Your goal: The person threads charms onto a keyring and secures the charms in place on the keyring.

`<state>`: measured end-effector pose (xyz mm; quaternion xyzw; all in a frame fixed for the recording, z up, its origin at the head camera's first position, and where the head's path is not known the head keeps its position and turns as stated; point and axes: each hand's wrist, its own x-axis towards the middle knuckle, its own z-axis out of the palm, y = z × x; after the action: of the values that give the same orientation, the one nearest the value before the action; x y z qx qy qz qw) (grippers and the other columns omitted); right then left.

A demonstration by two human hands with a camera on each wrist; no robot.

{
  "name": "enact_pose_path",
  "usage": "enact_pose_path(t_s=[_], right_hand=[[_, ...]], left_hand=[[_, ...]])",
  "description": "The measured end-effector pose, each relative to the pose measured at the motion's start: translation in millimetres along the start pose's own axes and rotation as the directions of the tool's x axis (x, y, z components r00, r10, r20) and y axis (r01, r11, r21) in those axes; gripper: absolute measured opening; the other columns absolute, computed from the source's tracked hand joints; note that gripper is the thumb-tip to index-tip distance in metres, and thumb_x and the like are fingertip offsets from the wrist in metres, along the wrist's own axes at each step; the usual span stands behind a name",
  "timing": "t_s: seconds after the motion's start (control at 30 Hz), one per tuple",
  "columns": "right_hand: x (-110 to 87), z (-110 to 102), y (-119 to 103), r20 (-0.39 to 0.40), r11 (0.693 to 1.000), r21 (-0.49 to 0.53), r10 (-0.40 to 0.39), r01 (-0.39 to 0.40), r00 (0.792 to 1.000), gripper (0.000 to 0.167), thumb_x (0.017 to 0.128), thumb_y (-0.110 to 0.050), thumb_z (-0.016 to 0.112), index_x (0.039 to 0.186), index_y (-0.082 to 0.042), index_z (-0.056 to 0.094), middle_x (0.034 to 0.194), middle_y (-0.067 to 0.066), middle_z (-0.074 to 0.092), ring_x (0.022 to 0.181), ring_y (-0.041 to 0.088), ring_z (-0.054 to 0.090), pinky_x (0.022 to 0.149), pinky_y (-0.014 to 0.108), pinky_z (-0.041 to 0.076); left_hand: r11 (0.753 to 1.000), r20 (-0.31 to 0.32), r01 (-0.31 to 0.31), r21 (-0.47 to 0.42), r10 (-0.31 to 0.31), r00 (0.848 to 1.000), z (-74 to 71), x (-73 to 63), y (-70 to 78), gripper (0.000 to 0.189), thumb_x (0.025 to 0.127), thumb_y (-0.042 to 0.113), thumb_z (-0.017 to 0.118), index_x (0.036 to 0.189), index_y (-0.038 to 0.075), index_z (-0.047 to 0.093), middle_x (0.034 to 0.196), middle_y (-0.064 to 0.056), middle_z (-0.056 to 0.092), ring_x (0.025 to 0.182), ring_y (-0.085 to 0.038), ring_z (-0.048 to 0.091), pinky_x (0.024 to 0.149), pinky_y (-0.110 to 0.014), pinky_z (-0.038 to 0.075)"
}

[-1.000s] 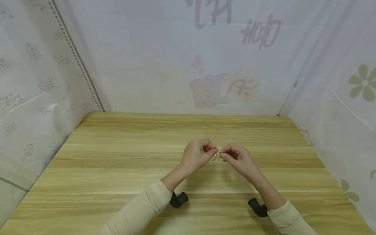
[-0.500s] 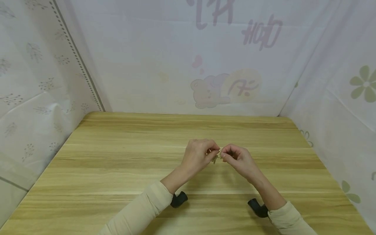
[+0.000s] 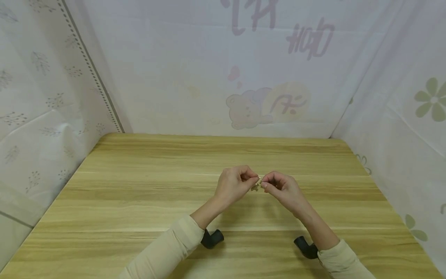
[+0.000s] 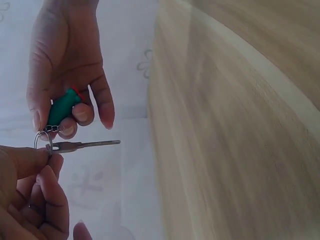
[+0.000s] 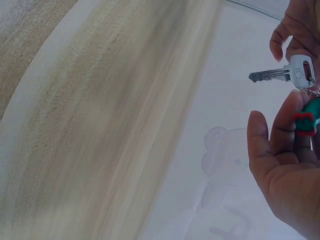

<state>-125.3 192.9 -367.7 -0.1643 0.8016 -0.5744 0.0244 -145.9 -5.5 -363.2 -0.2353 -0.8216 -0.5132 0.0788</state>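
Note:
Both hands meet above the wooden table (image 3: 156,186). My left hand (image 3: 235,184) pinches a metal key ring (image 4: 36,142) between thumb and fingers. From that ring a silver key (image 5: 295,73) sticks out sideways, its blade free. My right hand (image 3: 285,190) holds a small green charm with a red end (image 4: 62,107), its fingers curled about it and its fingertips right at the short chain (image 4: 52,128) that links it to the ring. In the head view the fingers hide the charm, and the key shows only as a small glint just below the fingertips.
A black bent piece (image 3: 213,238) shows beside the left cuff, and a similar black piece (image 3: 305,247) beside the right one. Pale printed curtains (image 3: 167,77) enclose the table at the back and on both sides.
The key has swung and turned a little under the fingertips. My left fingers shifted slightly at the ring; my right hand has stayed almost still.

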Motion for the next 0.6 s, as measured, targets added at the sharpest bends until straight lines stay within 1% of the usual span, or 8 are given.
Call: enact_pose_path(t_s=[0.07, 0.13, 0.23, 0.33, 0.4, 0.43, 0.5, 0.6], right_hand=[[0.1, 0.2, 0.0, 0.001, 1.0, 0.004, 0.001, -0.001, 1.0, 0.008, 0.101, 0.004, 0.062, 0.101, 0.011, 0.065, 0.09, 0.01, 0.064, 0.078, 0.016, 0.057, 0.069, 0.026, 0.049], [0.2, 0.4, 0.3, 0.005, 1.0, 0.008, 0.0, 0.0, 1.0, 0.008, 0.101, 0.004, 0.061, 0.101, 0.012, 0.064, 0.09, 0.008, 0.064, 0.078, 0.015, 0.057, 0.07, 0.026, 0.049], [0.3, 0.7, 0.7, 0.008, 1.0, 0.016, -0.009, 0.009, 1.0, 0.008, 0.101, 0.005, 0.06, 0.1, 0.013, 0.063, 0.089, 0.007, 0.063, 0.078, 0.012, 0.057, 0.071, 0.025, 0.05], [0.6, 0.8, 0.9, 0.009, 1.0, 0.014, -0.019, 0.019, 1.0, 0.009, 0.101, 0.005, 0.059, 0.099, 0.013, 0.063, 0.09, 0.008, 0.063, 0.078, 0.012, 0.057, 0.071, 0.025, 0.05], [0.8, 0.8, 0.8, 0.007, 1.0, 0.011, -0.021, 0.021, 1.0, 0.009, 0.101, 0.005, 0.059, 0.099, 0.013, 0.063, 0.091, 0.009, 0.064, 0.078, 0.014, 0.058, 0.07, 0.025, 0.05], [0.7, 0.8, 0.7, 0.006, 1.0, 0.009, -0.02, 0.019, 1.0, 0.009, 0.101, 0.005, 0.059, 0.1, 0.013, 0.064, 0.091, 0.009, 0.064, 0.078, 0.015, 0.058, 0.07, 0.025, 0.05], [0.7, 0.6, 0.6, 0.005, 1.0, 0.01, -0.015, 0.015, 1.0, 0.009, 0.101, 0.004, 0.059, 0.101, 0.012, 0.064, 0.091, 0.009, 0.064, 0.079, 0.017, 0.059, 0.071, 0.025, 0.051], [0.2, 0.2, 0.4, 0.006, 1.0, 0.012, -0.011, 0.011, 1.0, 0.009, 0.101, 0.004, 0.06, 0.102, 0.013, 0.064, 0.092, 0.008, 0.064, 0.079, 0.016, 0.059, 0.071, 0.025, 0.051]], left_hand=[[1.0, 0.012, 0.012, -0.021, -0.012, 1.0, -0.6, -0.3, 0.5, 0.005, 0.092, 0.0, 0.077, 0.087, 0.001, 0.077, 0.081, -0.008, 0.077, 0.067, -0.012, 0.069, 0.06, -0.02, 0.053], [1.0, 0.026, -0.014, 0.004, 0.014, 1.0, -0.8, -0.6, -0.1, 0.003, 0.093, 0.001, 0.077, 0.09, 0.001, 0.076, 0.082, -0.007, 0.077, 0.07, -0.013, 0.07, 0.062, -0.02, 0.053], [0.985, 0.023, -0.132, 0.108, 0.13, 0.991, -0.1, 0.0, -0.9, 0.002, 0.092, 0.003, 0.079, 0.093, 0.002, 0.076, 0.084, -0.005, 0.077, 0.072, -0.014, 0.071, 0.063, -0.018, 0.052], [0.934, -0.015, -0.271, 0.233, 0.282, 0.959, 1.5, 1.4, -2.7, 0.006, 0.089, 0.002, 0.082, 0.091, 0.005, 0.077, 0.083, -0.002, 0.077, 0.071, -0.014, 0.071, 0.062, -0.017, 0.051], [0.903, -0.042, -0.32, 0.286, 0.345, 0.937, 2.1, 1.9, -3.3, 0.009, 0.087, 0.001, 0.084, 0.087, 0.007, 0.077, 0.081, -0.002, 0.077, 0.067, -0.014, 0.071, 0.061, -0.016, 0.05], [0.898, -0.051, -0.325, 0.297, 0.355, 0.933, 2.3, 1.9, -3.6, 0.01, 0.086, 0.001, 0.084, 0.085, 0.007, 0.077, 0.08, -0.002, 0.077, 0.065, -0.013, 0.07, 0.06, -0.016, 0.049], [0.901, -0.06, -0.313, 0.301, 0.345, 0.937, 2.5, 1.5, -3.7, 0.011, 0.085, 0.0, 0.085, 0.083, 0.007, 0.077, 0.078, -0.002, 0.076, 0.062, -0.013, 0.068, 0.058, -0.015, 0.047], [0.937, -0.06, -0.245, 0.25, 0.267, 0.962, 1.7, -0.3, -2.7, 0.01, 0.086, 0.0, 0.084, 0.082, 0.006, 0.077, 0.077, -0.002, 0.076, 0.06, -0.013, 0.066, 0.056, -0.015, 0.046]])
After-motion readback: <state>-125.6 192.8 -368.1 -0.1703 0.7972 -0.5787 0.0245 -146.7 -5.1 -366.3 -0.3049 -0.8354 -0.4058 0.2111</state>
